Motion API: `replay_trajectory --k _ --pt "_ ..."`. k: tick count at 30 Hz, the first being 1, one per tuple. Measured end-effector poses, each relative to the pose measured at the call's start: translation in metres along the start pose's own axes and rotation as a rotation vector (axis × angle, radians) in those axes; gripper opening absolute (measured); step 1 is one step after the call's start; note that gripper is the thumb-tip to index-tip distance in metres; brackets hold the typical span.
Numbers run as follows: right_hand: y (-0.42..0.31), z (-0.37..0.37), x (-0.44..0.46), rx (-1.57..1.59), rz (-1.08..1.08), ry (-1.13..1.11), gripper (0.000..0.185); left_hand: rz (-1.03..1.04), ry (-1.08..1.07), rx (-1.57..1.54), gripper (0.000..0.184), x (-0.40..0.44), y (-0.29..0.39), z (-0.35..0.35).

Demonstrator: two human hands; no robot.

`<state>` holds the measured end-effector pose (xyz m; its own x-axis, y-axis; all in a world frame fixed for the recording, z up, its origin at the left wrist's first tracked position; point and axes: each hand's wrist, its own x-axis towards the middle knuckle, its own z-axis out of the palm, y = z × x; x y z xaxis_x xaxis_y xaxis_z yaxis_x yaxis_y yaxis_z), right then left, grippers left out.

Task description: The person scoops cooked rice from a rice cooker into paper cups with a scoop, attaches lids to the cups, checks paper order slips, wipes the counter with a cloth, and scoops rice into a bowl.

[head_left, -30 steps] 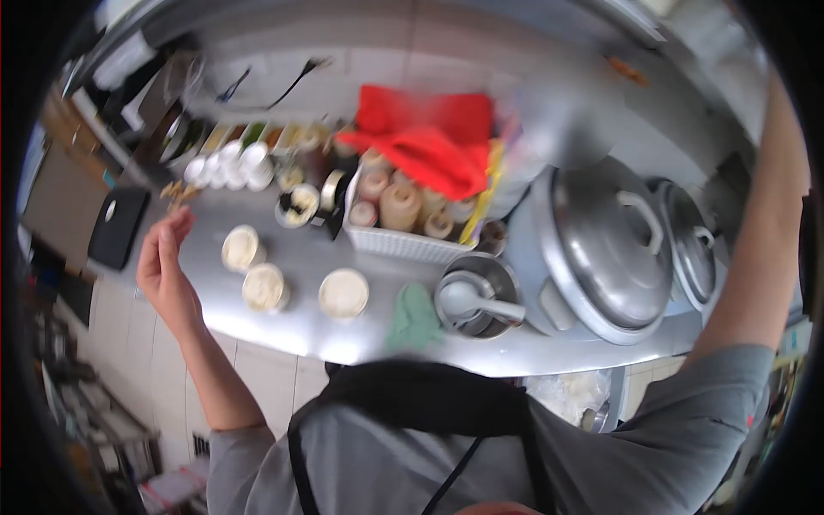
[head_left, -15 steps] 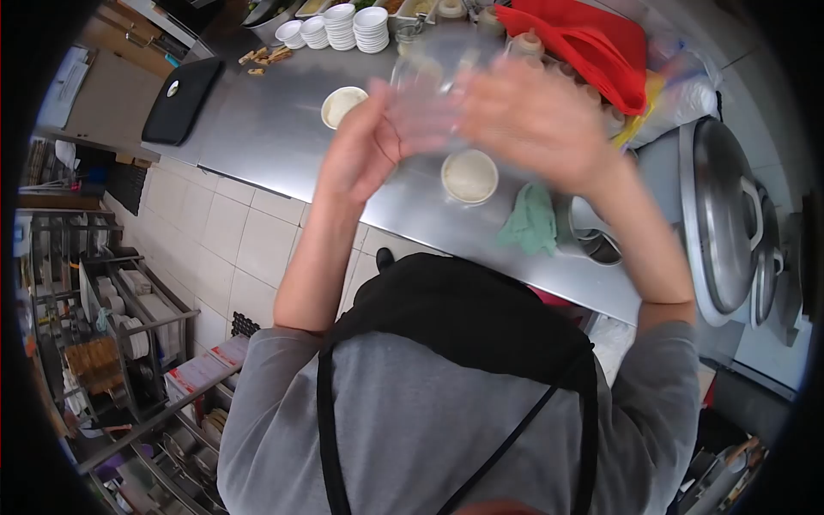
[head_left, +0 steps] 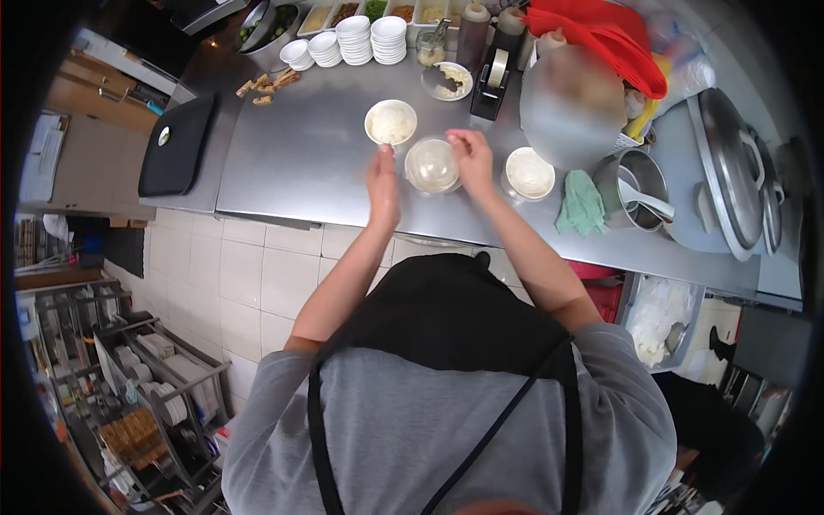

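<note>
Three round tubs with pale contents stand on the steel counter. A clear lid (head_left: 432, 166) lies over the middle tub. My right hand (head_left: 472, 163) grips the lid's right edge between thumb and fingers. Just left of that tub is my left hand (head_left: 384, 187), its fingers pointing up near the rim of the left tub (head_left: 390, 122); whether it touches either tub is unclear. The right tub (head_left: 530, 173) stands to the right of my right hand, without a visible lid.
Behind are white dish stacks (head_left: 354, 39), a tape dispenser (head_left: 490, 84) and a bowl (head_left: 447, 81). To the right are a green cloth (head_left: 582, 203), a metal pot with a ladle (head_left: 635, 184) and a large lidded pot (head_left: 726, 172). A black tray (head_left: 178, 146) lies left.
Both hands have come down to the middle tub, and the clear plastic held between them half a second ago is now over it. The view has shifted.
</note>
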<state>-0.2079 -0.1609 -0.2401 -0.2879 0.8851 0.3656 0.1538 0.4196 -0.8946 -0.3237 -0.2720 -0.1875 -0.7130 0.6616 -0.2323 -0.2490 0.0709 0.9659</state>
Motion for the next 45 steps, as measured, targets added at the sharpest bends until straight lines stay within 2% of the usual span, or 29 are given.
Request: replay_trajectory --k 2,3,5,7,9,10,12,15,18,19,21,22,24,25,26,28,29,30,31,32,33,34,35,38,39,41,42,44,45 --pt "-0.001 0.015 -0.011 -0.084 -0.057 0.082 0.015 0.030 -0.038 0.007 0.048 0.005 -0.016 0.012" --pt "-0.002 0.019 -0.016 -0.165 -0.118 0.151 0.014 0.083 -0.056 0.131 0.046 0.009 -0.026 0.015" --pt "-0.001 0.023 -0.018 -0.165 -0.097 0.184 0.015 0.170 -0.005 0.353 0.042 0.015 -0.040 0.022" --pt "0.004 0.026 -0.016 -0.160 -0.077 0.218 0.016 0.178 -0.016 0.385 0.041 0.022 -0.045 0.023" --pt "0.014 0.028 -0.016 -0.054 0.107 0.228 0.020 0.184 -0.027 0.420 0.040 0.027 -0.046 0.025" --pt "0.020 0.028 -0.016 -0.057 0.108 0.230 0.020 0.209 -0.008 0.398 0.038 0.028 -0.047 0.027" --pt "0.026 0.025 -0.013 0.055 0.365 0.118 0.023 0.238 0.005 0.375 0.037 0.033 -0.046 0.031" --pt "0.033 0.021 -0.012 0.071 0.505 0.046 0.025 0.240 -0.050 0.334 0.034 0.039 -0.046 0.029" --pt "0.035 0.021 -0.008 0.130 0.518 -0.014 0.023 0.165 -0.115 0.342 0.035 0.044 -0.047 0.027" --pt "0.033 0.019 -0.008 0.128 0.513 -0.008 0.023 0.203 -0.104 0.385 0.033 0.044 -0.049 0.027" --pt "0.014 0.009 -0.002 -0.109 0.364 -0.105 0.021 0.260 -0.094 0.392 0.031 0.044 -0.053 0.027" --pt "0.008 0.007 0.003 -0.164 0.395 -0.161 0.020 0.279 -0.064 0.407 0.031 0.042 -0.052 0.028" --pt "-0.006 -0.007 0.017 -0.242 0.110 -0.124 0.027 0.253 -0.036 0.425 0.031 0.041 -0.052 0.031" --pt "-0.032 -0.024 0.033 -0.231 0.022 -0.137 0.033 0.243 -0.032 0.408 0.032 0.043 -0.057 0.031" --pt "-0.073 -0.053 0.054 -0.184 -0.189 -0.090 0.036 0.265 -0.052 0.354 0.034 0.050 -0.067 0.028" --pt "-0.165 -0.132 0.099 -0.100 -0.379 -0.106 0.036 0.140 -0.032 0.232 0.035 0.060 -0.084 0.019" --pt "-0.199 -0.173 0.121 -0.215 -0.552 0.014 0.036 0.080 -0.098 0.116 0.036 0.060 -0.079 0.010" --pt "-0.230 -0.220 0.149 -0.354 -0.805 0.186 0.034 0.052 -0.076 0.172 0.037 0.059 -0.073 0.002" --pt "-0.266 -0.268 0.169 -0.402 -0.832 0.293 0.031 -0.022 -0.047 0.160 0.037 0.057 -0.068 -0.011" --pt "-0.290 -0.313 0.200 -0.438 -1.006 0.474 0.026 0.048 0.081 0.190 0.037 0.061 -0.071 -0.020" --pt "-0.310 -0.360 0.228 -0.552 -1.032 0.652 0.023 0.066 0.122 0.201 0.040 0.063 -0.069 -0.033" --pt "-0.336 -0.408 0.256 -0.719 -1.092 0.730 0.019 0.045 0.162 0.218 0.044 0.053 -0.048 -0.038" --pt "-0.351 -0.458 0.288 -0.834 -1.108 0.801 0.026 0.034 0.197 0.175 0.046 0.051 -0.036 -0.044" --pt "-0.379 -0.585 0.365 -1.221 -0.866 0.956 0.036 0.078 0.301 0.137 0.047 0.047 -0.007 -0.053" --pt "-0.382 -0.611 0.383 -1.217 -0.880 0.949 0.036 0.091 0.312 0.128 0.047 0.047 -0.002 -0.056" --pt "-0.384 -0.646 0.412 -1.433 -0.313 0.776 0.039 0.110 0.327 0.136 0.047 0.038 0.010 -0.055" --pt "-0.386 -0.653 0.422 -1.430 -0.325 0.771 0.039 0.135 0.333 0.153 0.047 0.033 0.017 -0.052" --pt "-0.382 -0.666 0.442 -1.473 -0.153 0.592 0.048 0.145 0.365 0.162 0.044 0.021 0.025 -0.049" --pt "-0.381 -0.678 0.455 -1.586 -0.207 0.507 0.047 0.154 0.370 0.170 0.043 0.018 0.027 -0.050"
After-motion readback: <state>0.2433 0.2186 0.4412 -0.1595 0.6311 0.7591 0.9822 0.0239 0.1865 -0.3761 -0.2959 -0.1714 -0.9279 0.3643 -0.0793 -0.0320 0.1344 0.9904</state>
